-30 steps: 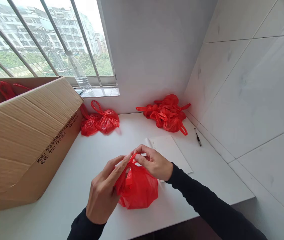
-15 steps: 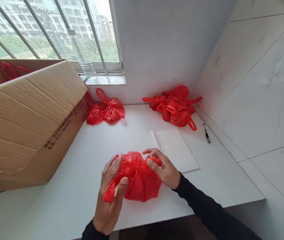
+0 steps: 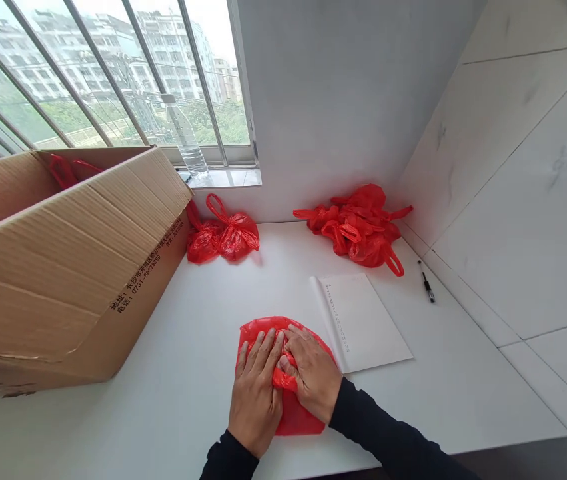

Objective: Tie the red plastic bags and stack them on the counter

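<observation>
A red plastic bag (image 3: 300, 413) lies on the white table near its front edge, pressed rather flat. My left hand (image 3: 257, 393) rests on the bag's left part with its fingers stretched out flat. On the right part, my right hand (image 3: 313, 370) has its fingers curled round a gathered bit of the bag, probably a handle. Both hands are close together over the bag's middle and hide much of it. What the bag contains, if anything, does not show.
A large open cardboard box (image 3: 63, 287) stands at left with red bags inside. Tied red bags (image 3: 236, 237) sit by the wall; a red bag heap (image 3: 358, 227) lies back right. A notebook (image 3: 370, 327), a pen (image 3: 427, 283) and a water bottle (image 3: 188, 143) are around.
My hands have come together onto the bag, which has gone from puffed up to flatter. The left hand has left the handle and lies on top. The view has tilted slightly.
</observation>
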`<action>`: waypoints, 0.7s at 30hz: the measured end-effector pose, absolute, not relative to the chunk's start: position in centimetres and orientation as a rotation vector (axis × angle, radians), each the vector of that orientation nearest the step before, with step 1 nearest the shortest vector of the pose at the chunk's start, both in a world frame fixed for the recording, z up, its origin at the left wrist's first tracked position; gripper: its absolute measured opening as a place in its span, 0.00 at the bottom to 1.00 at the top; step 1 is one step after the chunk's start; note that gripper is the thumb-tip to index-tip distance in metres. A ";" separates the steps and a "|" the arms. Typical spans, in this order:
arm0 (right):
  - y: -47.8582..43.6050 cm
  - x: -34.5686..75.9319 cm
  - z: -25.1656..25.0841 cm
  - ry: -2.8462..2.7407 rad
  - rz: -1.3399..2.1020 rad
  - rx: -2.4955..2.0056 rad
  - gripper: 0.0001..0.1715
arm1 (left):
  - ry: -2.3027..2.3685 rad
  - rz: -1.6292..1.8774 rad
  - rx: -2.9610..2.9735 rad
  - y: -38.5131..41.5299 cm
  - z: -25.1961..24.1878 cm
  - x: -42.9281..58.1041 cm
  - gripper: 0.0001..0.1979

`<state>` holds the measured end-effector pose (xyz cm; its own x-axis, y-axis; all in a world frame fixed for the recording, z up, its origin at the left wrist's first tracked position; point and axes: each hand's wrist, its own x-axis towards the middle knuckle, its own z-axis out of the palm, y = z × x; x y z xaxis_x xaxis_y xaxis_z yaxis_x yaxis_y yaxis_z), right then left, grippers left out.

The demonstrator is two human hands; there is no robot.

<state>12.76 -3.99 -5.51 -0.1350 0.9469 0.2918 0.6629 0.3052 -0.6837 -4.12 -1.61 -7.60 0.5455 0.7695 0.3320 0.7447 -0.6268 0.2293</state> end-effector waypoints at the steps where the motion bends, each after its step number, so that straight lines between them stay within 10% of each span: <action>1: -4.2 12.9 -5.1 -1.851 0.555 -1.424 0.17 | 1.309 0.623 2.681 -1.1 -7.6 -4.3 0.34; 7: -5.7 13.1 -4.4 -2.029 0.597 -1.462 0.49 | 1.140 0.780 2.459 3.3 -4.5 -5.1 0.31; 21: 22.5 13.2 -2.0 -1.588 0.418 -2.097 0.41 | 1.599 1.278 1.997 10.9 -5.3 -10.7 0.21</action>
<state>13.23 22.48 -1.98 0.2824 0.9584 0.0411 0.8142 -0.2168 -0.5385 -10.71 10.90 -5.31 -0.0041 0.8899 0.4562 0.6412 -0.3478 0.6841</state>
